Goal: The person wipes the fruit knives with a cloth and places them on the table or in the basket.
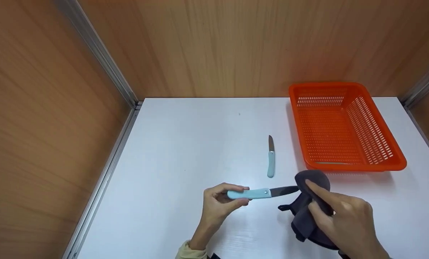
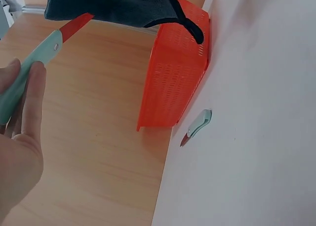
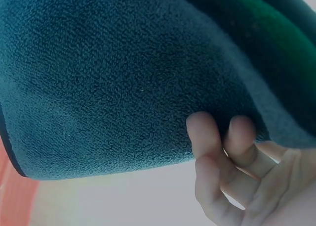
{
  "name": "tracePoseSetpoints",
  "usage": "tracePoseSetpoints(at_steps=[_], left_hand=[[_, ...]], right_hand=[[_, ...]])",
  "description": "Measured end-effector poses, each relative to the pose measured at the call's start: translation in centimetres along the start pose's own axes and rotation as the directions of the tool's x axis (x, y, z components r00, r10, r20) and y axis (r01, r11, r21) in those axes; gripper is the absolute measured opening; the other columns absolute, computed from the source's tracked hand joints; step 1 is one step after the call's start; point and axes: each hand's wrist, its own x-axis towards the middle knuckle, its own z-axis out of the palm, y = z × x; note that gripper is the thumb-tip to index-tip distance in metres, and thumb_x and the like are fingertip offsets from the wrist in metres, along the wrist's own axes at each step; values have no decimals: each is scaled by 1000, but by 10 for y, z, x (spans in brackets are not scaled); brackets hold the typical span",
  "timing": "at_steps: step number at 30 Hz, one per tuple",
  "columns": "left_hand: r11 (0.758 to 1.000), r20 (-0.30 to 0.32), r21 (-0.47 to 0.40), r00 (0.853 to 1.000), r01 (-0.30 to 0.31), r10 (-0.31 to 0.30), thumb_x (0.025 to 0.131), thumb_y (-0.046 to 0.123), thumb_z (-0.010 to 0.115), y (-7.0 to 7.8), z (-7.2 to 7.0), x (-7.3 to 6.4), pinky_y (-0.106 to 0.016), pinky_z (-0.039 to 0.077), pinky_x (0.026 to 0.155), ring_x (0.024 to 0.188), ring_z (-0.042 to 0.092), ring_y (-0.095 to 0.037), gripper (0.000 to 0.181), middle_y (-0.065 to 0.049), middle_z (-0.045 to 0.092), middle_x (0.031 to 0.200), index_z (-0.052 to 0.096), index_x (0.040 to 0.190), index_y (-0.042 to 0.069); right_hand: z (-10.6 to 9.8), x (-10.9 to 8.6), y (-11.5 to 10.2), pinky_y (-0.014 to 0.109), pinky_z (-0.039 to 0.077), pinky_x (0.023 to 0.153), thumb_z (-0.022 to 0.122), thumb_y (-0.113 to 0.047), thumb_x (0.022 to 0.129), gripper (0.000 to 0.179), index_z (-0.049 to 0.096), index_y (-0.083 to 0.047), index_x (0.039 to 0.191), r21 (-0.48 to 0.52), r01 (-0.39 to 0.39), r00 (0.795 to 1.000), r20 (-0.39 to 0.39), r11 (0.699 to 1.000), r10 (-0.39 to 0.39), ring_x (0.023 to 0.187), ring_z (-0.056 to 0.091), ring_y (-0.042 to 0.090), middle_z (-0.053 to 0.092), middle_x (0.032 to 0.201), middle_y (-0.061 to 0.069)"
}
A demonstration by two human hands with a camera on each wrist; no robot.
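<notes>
My left hand (image 1: 216, 205) grips the light-blue handle of a small folding knife (image 1: 252, 193), its blade unfolded and pointing right. A dark grey cloth (image 1: 309, 219) hangs from my right hand (image 1: 351, 216), pinched between thumb and fingers. At the cloth's upper edge the blade tip meets the fabric in the head view. From the right wrist, the cloth (image 3: 108, 87) looks like thick terry with a dark border, fingertips pressing into it. A second folding knife (image 1: 270, 158) with the same light-blue handle lies unfolded on the table, blade toward the back.
An orange perforated plastic basket (image 1: 347, 167) stands at the back right, with a thin light-coloured strip showing low at its near side. The white table (image 1: 178, 144) is bounded by wooden panels (image 1: 218, 46) at the back and sides, with a metal rail (image 1: 103, 180) along the left.
</notes>
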Motion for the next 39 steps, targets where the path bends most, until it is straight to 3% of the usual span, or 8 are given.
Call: tracePoseSetpoints(at_steps=[9, 19, 25, 33, 39], left_hand=[[999, -2, -14, 1000, -29, 29, 73, -3, 78, 1, 9, 0, -44, 58, 69, 80, 68, -37, 26, -24, 68, 97, 66, 93, -13], [988, -8, -48, 989, -145, 144, 72, -9, 76, 3, 13, -2, -44, 59, 66, 77, 69, -34, 20, -27, 67, 94, 65, 88, -14], [984, -1, -59, 985, -171, 171, 73, -12, 74, 4, 12, -4, -46, 58, 64, 75, 68, -39, 18, -30, 66, 94, 63, 87, -16], [979, -4, -53, 980, -199, 199, 72, -13, 74, 8, 8, -4, -46, 58, 63, 76, 69, -36, 18, -29, 66, 93, 62, 85, -15], [978, 2, -68, 980, -197, 198, 73, -14, 72, 8, 6, -4, -47, 58, 64, 75, 69, -38, 18, -31, 65, 94, 60, 85, -16]], right_hand=[[19, 0, -20, 9, 12, 37, 74, -4, 61, 42, 75, -13, 101, 1, 87, 991, 101, 996, -87, 44, 15, -6, 29, 46, -20], [25, -5, -24, 15, 17, 35, 79, -8, 65, 37, 75, -14, 102, -22, 22, 969, 247, 1000, -16, 41, 18, -3, 24, 48, -19], [23, -5, -20, 15, 16, 36, 76, -6, 64, 37, 76, -15, 99, -50, 36, 974, 224, 998, -24, 42, 17, -3, 24, 47, -20], [20, -6, -11, 17, 15, 36, 75, -5, 64, 37, 76, -16, 100, -97, -5, 976, 218, 995, 26, 43, 16, -1, 22, 47, -18], [20, -8, -4, 17, 14, 37, 73, -5, 64, 37, 76, -16, 99, -92, -3, 986, 167, 996, 18, 43, 15, -1, 22, 47, -18]])
